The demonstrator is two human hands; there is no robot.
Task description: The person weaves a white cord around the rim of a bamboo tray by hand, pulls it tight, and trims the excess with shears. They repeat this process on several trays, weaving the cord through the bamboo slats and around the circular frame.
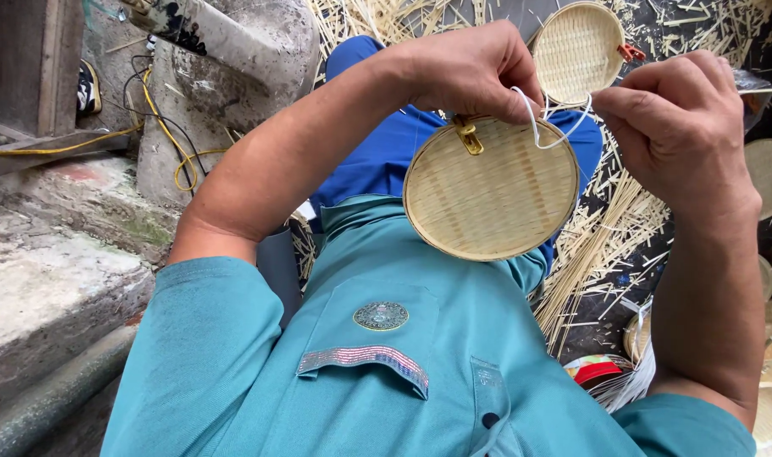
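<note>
We are lacing the rim of a round woven tray [491, 190] with white cord [548, 127].

Our left hand [471, 72] is pinching the tray's top edge beside a yellow clip [468, 135], fingers closed on it, tray held over our lap; our right hand [678, 127] is gripping the cord tight, fingers curled shut; we judge the loop is mid-stitch; next we are needing a steady pull to snug it without shifting the clip.

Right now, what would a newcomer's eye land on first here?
The round woven tray at centre, with a yellow clip on its rim, held at the top by the left hand. Next, the white cord looping from that hand to the right hand. Behind lie scattered bamboo strips and a second tray.
</note>
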